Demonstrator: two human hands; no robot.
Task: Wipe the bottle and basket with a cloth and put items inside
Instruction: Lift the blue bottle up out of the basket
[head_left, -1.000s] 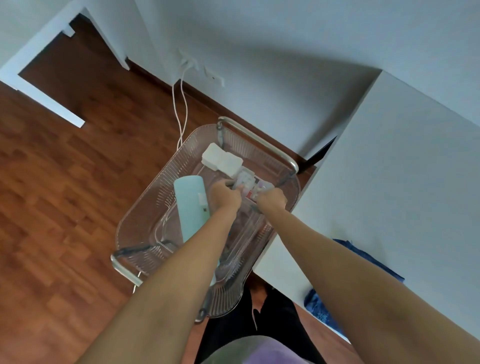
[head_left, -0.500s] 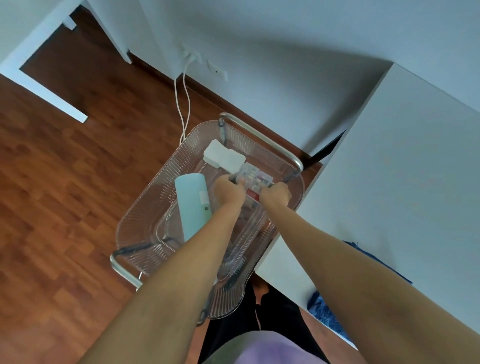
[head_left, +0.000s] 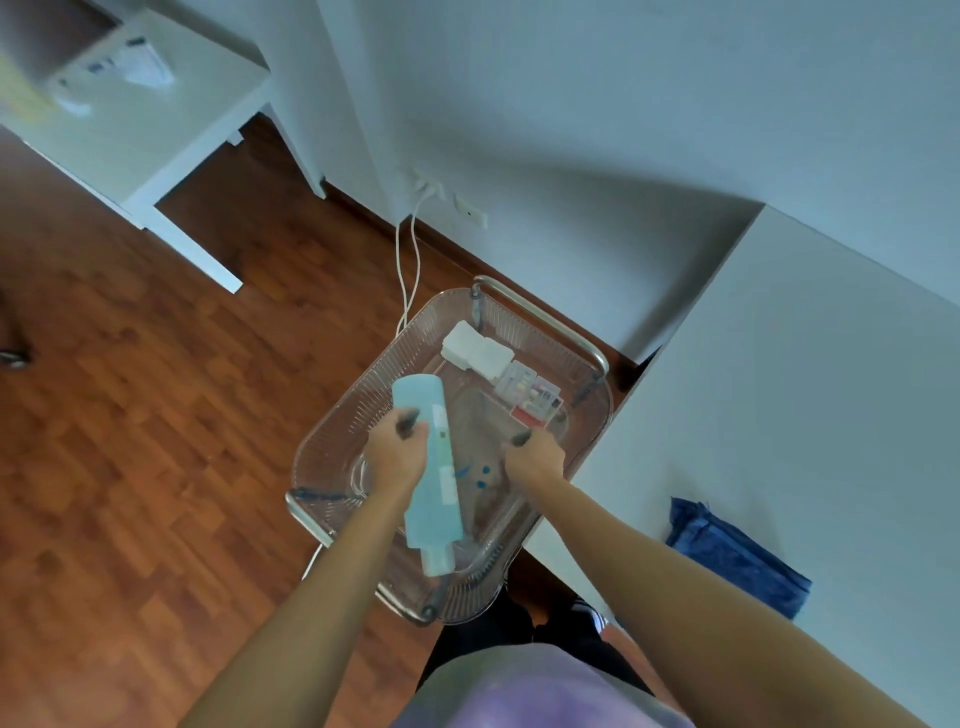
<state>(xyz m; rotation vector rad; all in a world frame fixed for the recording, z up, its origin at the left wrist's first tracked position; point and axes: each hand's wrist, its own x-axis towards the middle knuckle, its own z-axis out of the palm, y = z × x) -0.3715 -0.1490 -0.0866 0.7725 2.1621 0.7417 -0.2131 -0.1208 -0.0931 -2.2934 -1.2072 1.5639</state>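
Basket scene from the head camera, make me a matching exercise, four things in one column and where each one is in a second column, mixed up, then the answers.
Things
1. light blue bottle
2. blue cloth
3. white pads
4. white cables

Places
A. on the white surface on the right
B. at the far end inside the clear basket
C. running from the wall outlet down to the floor
D. lying lengthwise in the basket beside the left hand

Pairs: 1-D, 2-A, 3-B, 4-C

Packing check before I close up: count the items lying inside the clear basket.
3 that I can see: the light blue bottle along the left side, the white pad stack at the far end, and the small clear kit box beside it. More may hide under the hands.
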